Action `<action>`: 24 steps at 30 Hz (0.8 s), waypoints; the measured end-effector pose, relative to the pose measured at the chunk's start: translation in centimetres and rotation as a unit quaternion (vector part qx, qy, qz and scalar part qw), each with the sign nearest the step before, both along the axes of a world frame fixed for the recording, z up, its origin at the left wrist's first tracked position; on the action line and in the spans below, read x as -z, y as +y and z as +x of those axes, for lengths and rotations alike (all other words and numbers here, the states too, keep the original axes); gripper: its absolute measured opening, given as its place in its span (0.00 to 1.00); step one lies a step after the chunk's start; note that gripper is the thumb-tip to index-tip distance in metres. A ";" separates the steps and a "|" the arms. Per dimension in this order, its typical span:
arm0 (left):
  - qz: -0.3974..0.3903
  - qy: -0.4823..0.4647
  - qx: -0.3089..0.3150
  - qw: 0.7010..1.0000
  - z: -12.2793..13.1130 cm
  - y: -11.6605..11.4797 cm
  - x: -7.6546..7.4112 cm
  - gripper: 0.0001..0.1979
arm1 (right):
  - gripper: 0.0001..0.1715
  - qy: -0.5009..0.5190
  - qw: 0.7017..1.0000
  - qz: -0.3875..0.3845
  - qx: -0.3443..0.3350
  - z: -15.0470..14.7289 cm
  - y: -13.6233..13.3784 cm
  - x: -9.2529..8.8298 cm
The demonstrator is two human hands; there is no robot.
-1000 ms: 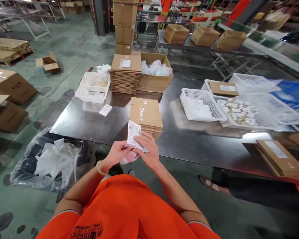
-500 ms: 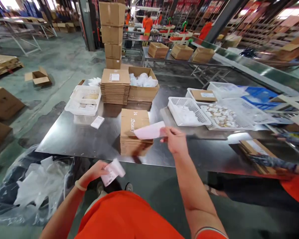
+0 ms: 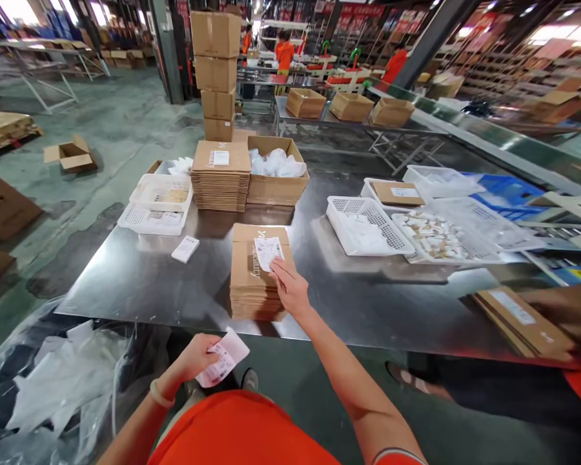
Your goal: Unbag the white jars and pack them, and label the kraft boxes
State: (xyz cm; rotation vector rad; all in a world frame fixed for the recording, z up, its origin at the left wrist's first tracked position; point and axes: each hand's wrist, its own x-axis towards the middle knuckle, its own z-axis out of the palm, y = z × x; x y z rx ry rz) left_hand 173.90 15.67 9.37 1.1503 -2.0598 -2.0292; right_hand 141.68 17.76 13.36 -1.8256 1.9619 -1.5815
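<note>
Pressing down on the pile, there's the right hand, open with the fingers spread, tips on a white label that sits at a slant on top of a stack of flat cardboard mailers!

Where's that stack sitting?

Mid-left on the stainless tabletop, close to the near edge, with a white plastic basket off to the right.

And the other hand?

Well apart! The left hand is held back on the near side, closed in a pinch on a printed label sheet, out past the tabletop's edge and just right of a clear plastic bag.

What's the danger from here?

That slant, I'd say. Pressed down crooked, the label could crease or stick off-square, and peeling it back might tear it. The stack looks loose too, so a hard shove could skew the top mailers toward the near edge. And a slack pinch could drop that sheet to the floor or into the bag!
</note>
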 end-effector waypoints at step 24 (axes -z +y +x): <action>-0.366 -0.238 0.156 0.886 -8.4 -4.7 -9.4 0.44 | 0.40 0.247 0.901 0.351 -0.061 0.7 -7.7 -4.3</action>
